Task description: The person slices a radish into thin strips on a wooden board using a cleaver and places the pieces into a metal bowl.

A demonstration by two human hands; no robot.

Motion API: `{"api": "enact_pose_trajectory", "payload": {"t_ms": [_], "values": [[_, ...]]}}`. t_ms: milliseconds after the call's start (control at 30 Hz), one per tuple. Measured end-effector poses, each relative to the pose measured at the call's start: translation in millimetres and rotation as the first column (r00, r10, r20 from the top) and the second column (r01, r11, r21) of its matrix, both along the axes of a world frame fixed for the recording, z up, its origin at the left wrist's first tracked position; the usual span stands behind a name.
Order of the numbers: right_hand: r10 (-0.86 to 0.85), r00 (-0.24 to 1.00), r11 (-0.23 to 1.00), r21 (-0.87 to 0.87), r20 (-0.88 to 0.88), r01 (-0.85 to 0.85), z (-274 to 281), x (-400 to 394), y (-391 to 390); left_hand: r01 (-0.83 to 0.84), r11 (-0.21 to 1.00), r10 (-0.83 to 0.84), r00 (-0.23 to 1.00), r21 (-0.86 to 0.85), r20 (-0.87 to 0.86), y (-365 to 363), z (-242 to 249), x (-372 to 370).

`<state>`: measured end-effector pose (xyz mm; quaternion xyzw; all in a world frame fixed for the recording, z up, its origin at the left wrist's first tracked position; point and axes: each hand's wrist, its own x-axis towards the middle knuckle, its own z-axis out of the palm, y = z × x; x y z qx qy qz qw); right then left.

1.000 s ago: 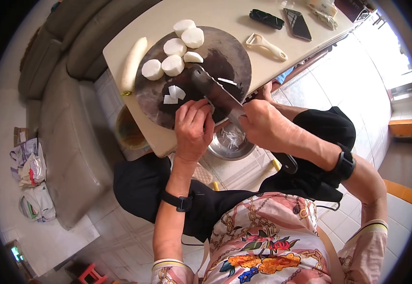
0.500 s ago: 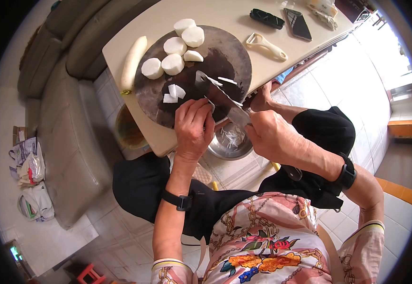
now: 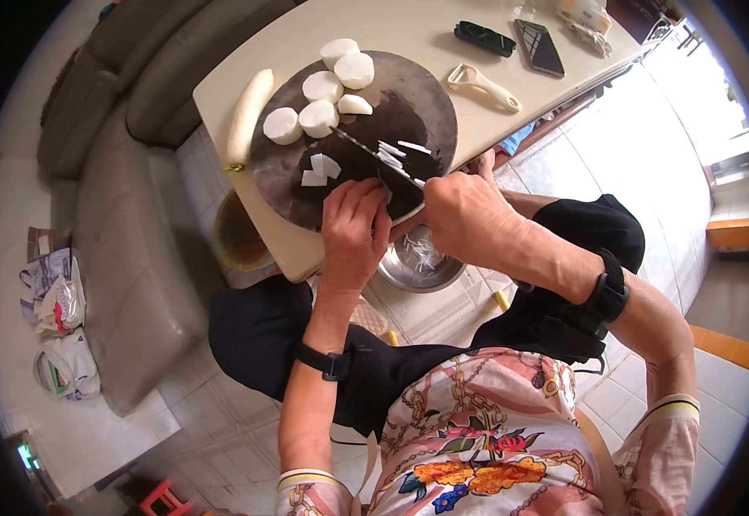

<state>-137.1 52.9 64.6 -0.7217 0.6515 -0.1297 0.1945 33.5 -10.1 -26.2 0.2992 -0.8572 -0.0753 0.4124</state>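
My right hand grips a knife by its handle, and the blade stands nearly edge-on over the round cutting board. At the board's near edge the curled fingers of my left hand press on a piece of white radish, mostly hidden beneath them. White radish strips lie along the right side of the blade. Left of it sit a few flat radish pieces. Several thick radish chunks rest at the board's far left.
A whole white radish lies on the table beside the board. Farther right are a peeler, a black case and a phone. Below the table edge, a metal bowl holds radish strips. A sofa stands at left.
The knife has swung from showing its flat side to nearly upright, and my right hand has shifted left. More strips now show beside the blade. My left hand has barely moved.
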Motion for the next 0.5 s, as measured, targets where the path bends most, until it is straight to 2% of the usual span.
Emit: {"api": "enact_pose_trajectory", "payload": {"t_ms": [133,233,300,500], "values": [[0.047,0.993,0.998,0.048,0.106,-0.052,-12.2,-16.4,-2.5,-0.045,0.999,0.045,0.999,0.000,0.002,4.1,4.3,1.0],[0.135,0.991,0.982,-0.132,-0.005,-0.134,-9.5,-16.5,12.4,-0.041,0.997,0.040,0.999,-0.065,-0.019,4.1,-2.2,1.3],[0.167,0.986,0.974,-0.149,-0.022,-0.168,-7.8,-18.5,20.0,0.014,0.997,-0.016,1.000,-0.082,-0.023,4.6,-4.4,3.8],[0.225,0.970,0.957,-0.165,-0.094,-0.238,-4.9,-21.5,29.0,0.000,0.995,0.003,0.999,-0.098,0.035,5.0,-5.9,3.9]]}}
